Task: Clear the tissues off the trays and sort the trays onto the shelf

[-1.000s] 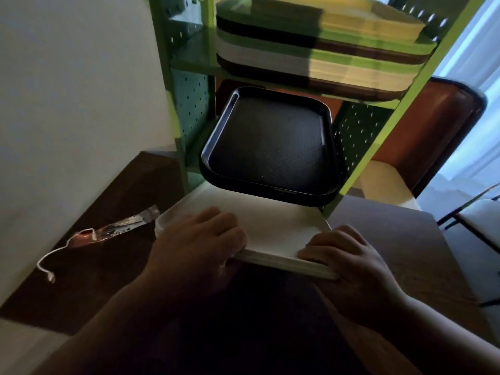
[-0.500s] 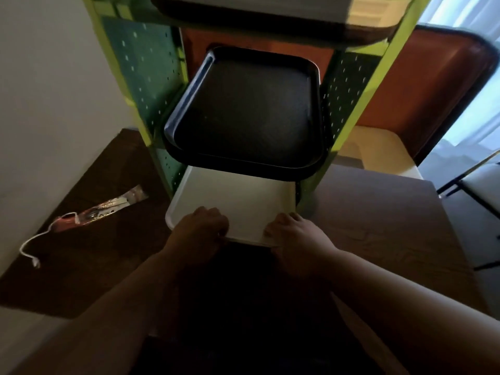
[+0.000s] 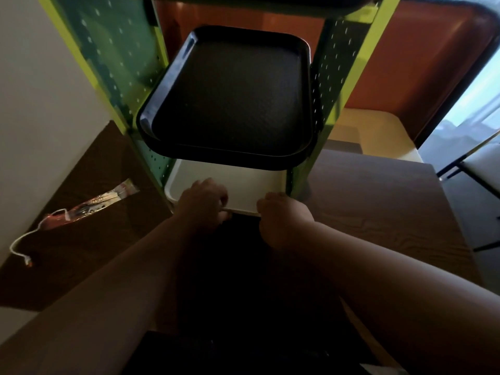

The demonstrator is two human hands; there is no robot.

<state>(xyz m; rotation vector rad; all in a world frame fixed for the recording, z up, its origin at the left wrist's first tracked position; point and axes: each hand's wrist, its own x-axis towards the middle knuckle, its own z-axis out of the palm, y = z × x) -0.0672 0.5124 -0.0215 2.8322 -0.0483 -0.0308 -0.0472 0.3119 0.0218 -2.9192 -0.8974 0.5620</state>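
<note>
A white tray [image 3: 238, 182] lies on the lowest level of the green shelf [image 3: 349, 85], most of it hidden under a black tray [image 3: 232, 96] on the level above. Only its near strip shows. My left hand [image 3: 203, 204] is curled over the tray's near edge on the left. My right hand [image 3: 281, 215] presses against the same edge on the right, fingers bent. No tissue is visible on either tray.
The shelf stands on a dark wooden table [image 3: 378, 212]. A red and clear wrapper with a white cord [image 3: 89, 207] lies on the table to the left, near the pale wall [image 3: 40, 90]. A brown chair back [image 3: 422, 58] rises behind the shelf.
Both hands have pushed the white tray forward into the lowest shelf level; far less of it sticks out than a second ago. My view has moved closer and lower.
</note>
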